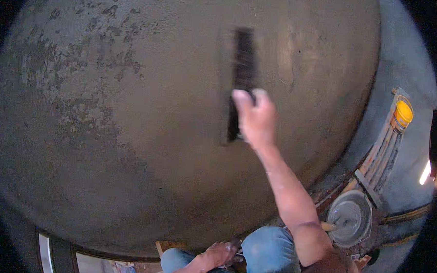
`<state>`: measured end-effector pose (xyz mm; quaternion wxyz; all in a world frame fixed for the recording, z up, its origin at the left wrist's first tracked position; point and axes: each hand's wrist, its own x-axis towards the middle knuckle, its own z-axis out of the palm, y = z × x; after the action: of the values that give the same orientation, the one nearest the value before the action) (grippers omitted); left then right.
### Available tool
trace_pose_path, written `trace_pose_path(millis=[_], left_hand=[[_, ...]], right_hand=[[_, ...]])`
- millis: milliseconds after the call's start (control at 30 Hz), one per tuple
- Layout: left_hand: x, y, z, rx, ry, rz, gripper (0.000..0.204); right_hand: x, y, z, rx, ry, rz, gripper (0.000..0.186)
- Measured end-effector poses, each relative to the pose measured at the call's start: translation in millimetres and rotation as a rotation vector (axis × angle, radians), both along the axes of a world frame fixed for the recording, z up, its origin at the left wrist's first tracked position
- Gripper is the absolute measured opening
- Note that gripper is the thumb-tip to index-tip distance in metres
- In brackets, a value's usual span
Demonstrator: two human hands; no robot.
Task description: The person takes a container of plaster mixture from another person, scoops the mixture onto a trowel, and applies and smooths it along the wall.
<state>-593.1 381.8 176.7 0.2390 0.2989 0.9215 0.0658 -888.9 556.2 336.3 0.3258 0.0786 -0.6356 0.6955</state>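
Note:
My right hand [255, 117] is raised against a grey, freshly plastered wall [132, 108] and grips a long dark plastering float [242, 79], which stands upright on the wall and is blurred by motion. My left hand [219, 254] hangs low near my knees in blue jeans [267, 251]; its fingers are curled around a small tool that is mostly hidden, so I cannot tell what it is.
A grey bucket of mortar [350, 217] with a wooden handle sticking out stands at the lower right. A wooden ladder-like frame [381, 153] leans beside it, with a yellow bucket [403, 113] at its top. The wall's left part is rough and patchy.

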Motion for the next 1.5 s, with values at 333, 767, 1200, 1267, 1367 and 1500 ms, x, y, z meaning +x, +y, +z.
trace_pose_path(millis=[333,767,1200,1267,1367,1500], left_hand=[[-8,-3,-2,-0.055,0.035,-0.060,0.027],[-15,-11,-41,-0.010,-0.246,0.146,0.042],[-49,12,-28,0.029,-0.225,0.159,0.038],[-48,9,-26,0.029,-0.187,0.172,0.037],[-51,10,-31,0.062,-0.123,0.100,0.036],[-34,2,-44,0.278,0.053,0.115,0.035]], right_hand=[[108,-147,-98,1.136,0.523,0.143,0.027],[-49,80,-23,0.717,0.478,-0.463,0.041],[-243,346,134,0.156,-0.141,-0.458,0.058],[-227,320,78,-0.279,-0.178,-0.148,0.043],[-191,310,17,-0.408,-0.302,-0.065,0.039],[-116,192,95,-0.202,-0.141,-0.043,0.040]])
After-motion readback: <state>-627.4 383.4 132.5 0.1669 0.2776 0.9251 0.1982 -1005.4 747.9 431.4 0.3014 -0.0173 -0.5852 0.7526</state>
